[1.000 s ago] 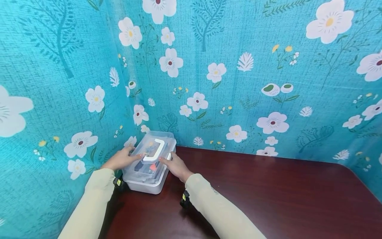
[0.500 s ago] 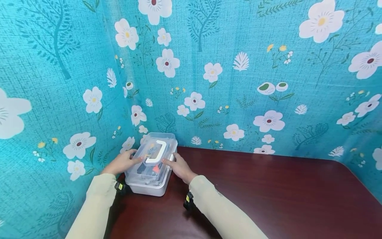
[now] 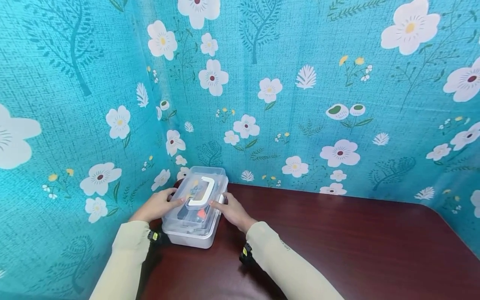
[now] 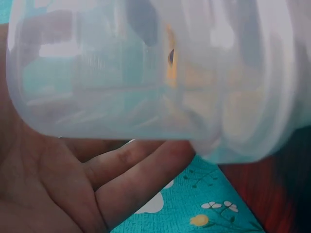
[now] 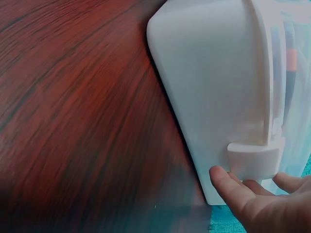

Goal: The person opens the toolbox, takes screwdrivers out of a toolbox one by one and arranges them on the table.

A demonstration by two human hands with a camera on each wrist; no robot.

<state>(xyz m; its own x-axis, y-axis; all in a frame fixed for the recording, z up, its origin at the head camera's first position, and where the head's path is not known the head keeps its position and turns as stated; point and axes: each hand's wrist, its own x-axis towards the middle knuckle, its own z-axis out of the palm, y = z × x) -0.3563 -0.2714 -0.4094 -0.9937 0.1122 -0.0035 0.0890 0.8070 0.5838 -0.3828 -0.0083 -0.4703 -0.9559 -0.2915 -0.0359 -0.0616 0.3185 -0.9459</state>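
Observation:
A plastic storage box (image 3: 189, 241) with a white base, clear raised lid (image 3: 195, 177) and white carry handle (image 3: 209, 192) stands on the table near the corner. Small items show dimly through the lid, one of them orange-red. On the box's left side my left hand (image 3: 156, 206) holds it, thumb over the lid; the left wrist view shows fingers (image 4: 141, 179) beneath the clear plastic. My right hand (image 3: 233, 211) grips the opposite side, its thumb on the lid near the handle. In the right wrist view, its fingertips are at the white side latch (image 5: 255, 161).
The dark red-brown wooden table (image 3: 318, 241) stretches away to the right. Blue flowered cloth (image 3: 255, 104) covers the walls behind and at the left, close to the box. A dark wrist camera (image 3: 245, 253) is strapped below the right wrist.
The box has shifted a little to the right and toward me, away from the left wall. Both hands have travelled with it, keeping their hold.

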